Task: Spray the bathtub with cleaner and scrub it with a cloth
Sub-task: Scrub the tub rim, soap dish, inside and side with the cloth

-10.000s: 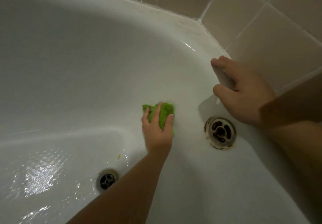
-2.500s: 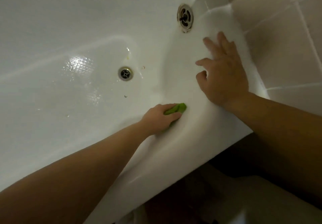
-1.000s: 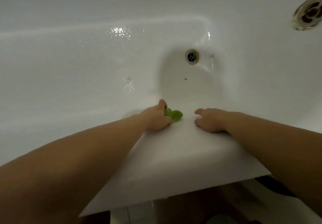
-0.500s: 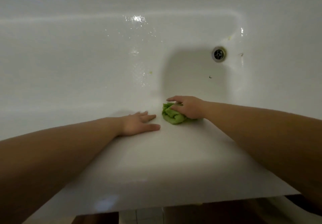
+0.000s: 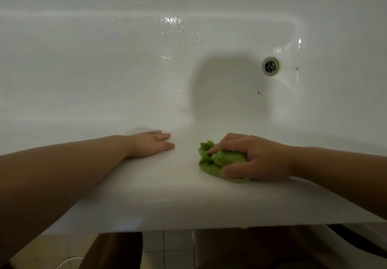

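The right hand (image 5: 257, 160) is curling its fingers around the green cloth (image 5: 219, 160) on the near bathtub rim (image 5: 167, 201), while the flat, empty left hand (image 5: 150, 144) is risking slipping on wet enamel.

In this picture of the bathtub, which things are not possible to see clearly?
- Head view: the green cloth is partly covered by the right hand gripping it.
- The specks near the drain are too small to identify.
- No spray bottle is in view.
- The bathtub is cut off by the picture's edges.
- The surface under the flat left hand is hidden.
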`<state>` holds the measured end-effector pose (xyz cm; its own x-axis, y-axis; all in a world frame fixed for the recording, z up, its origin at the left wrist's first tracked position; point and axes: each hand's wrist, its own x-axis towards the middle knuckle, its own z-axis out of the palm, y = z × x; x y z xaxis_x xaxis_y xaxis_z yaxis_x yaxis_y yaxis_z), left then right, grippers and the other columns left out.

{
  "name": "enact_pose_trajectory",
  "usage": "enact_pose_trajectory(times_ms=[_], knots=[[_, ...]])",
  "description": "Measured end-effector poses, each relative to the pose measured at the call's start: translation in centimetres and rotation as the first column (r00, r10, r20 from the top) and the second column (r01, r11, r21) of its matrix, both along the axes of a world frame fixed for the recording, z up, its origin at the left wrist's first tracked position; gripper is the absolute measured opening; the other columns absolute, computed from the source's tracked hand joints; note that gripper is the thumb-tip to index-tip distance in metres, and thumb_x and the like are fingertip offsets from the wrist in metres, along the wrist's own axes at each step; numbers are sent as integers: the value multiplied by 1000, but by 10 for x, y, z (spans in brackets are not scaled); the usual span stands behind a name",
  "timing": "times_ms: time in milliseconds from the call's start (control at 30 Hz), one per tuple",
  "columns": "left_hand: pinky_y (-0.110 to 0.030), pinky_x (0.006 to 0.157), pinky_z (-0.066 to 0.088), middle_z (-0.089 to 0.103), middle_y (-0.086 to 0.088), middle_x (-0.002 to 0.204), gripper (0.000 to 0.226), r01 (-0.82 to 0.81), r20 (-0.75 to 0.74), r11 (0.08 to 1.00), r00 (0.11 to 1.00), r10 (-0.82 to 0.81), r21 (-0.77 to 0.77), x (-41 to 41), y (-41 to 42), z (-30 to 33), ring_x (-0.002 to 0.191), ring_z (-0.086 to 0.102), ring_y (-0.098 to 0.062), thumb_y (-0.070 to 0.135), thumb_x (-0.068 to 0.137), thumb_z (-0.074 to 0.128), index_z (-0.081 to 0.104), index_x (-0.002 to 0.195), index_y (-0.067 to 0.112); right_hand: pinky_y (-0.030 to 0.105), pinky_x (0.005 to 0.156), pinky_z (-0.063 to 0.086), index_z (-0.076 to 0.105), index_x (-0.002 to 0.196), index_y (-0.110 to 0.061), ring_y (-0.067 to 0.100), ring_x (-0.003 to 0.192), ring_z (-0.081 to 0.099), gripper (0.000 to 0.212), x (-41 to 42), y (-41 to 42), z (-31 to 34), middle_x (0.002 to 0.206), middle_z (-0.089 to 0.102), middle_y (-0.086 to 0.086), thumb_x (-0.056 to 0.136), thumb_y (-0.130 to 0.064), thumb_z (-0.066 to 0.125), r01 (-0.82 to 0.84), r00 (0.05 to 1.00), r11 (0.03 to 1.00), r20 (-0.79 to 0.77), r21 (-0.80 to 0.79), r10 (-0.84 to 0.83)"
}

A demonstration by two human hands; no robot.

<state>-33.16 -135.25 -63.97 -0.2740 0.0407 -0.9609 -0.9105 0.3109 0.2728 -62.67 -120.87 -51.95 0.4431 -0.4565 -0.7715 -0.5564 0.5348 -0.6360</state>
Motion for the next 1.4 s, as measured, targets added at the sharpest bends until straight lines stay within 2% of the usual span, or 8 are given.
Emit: enact_pose_trajectory(times_ms=[100,300,633,733,833,1000,1233,1400], knots=[[-35,127,0,8,6,172,77,9,-20,999,1000,-10,-34,8,-3,-1,158,5,-11,74,97,35,19,163,39,34,109,39,49,143,-46,12,123,52,55,-6,-5,-65,132,51,-12,93,-64,61,-32,984,999,-174,27,36],[-40,129,3,11,3,172,87,-12,-25,998,1000,11,-60,31,-12,-14,158,6,-13,84,86,35,24,161,42,47,119,32,31,158,-40,38,141,40,79,28,-36,-190,159,33,9,89,-76,50,-34,879,995,-471,91,73],[-34,127,7,16,-3,171,68,12,-53,998,998,-15,-58,61,-30,-3,157,12,-18,65,102,39,26,161,36,21,105,37,51,139,-54,-1,122,49,58,88,-40,-6,134,48,-25,83,-62,63,-13,997,998,71,-57,17],[-37,128,7,17,-1,171,67,22,-46,997,999,-25,-75,79,-39,-6,158,12,-19,69,100,38,27,159,42,22,104,39,54,139,-49,0,119,52,58,84,-45,-33,133,50,-21,83,-60,65,14,1000,1000,14,-19,-14],[-39,128,8,17,0,171,64,-3,-34,994,999,0,-106,93,-45,-12,157,13,-20,70,98,40,30,157,46,34,108,39,51,145,-39,19,125,53,57,88,-57,-117,137,50,-3,93,-58,64,-52,980,999,-194,8,52],[-35,122,20,30,-3,165,56,-48,-5,982,999,48,-181,101,-48,-20,151,29,-26,61,101,44,39,153,41,43,120,29,32,158,-38,38,143,37,73,118,-81,-191,162,30,8,94,-67,54,-49,884,997,-463,62,72],[-41,121,28,36,-8,159,54,-24,14,985,1000,26,-172,115,-54,-4,146,37,-31,58,103,38,39,154,37,31,105,37,55,142,-43,18,124,51,60,180,-91,-71,135,52,-7,85,-60,68,-16,986,999,-165,-48,7],[-43,122,26,37,-4,158,54,-1,-41,995,999,-3,-103,145,-69,19,146,37,-28,60,103,38,38,153,40,19,102,39,62,130,-50,0,115,54,62,178,-79,-2,123,53,-23,69,-63,61,91,995,994,-43,-56,-94]])
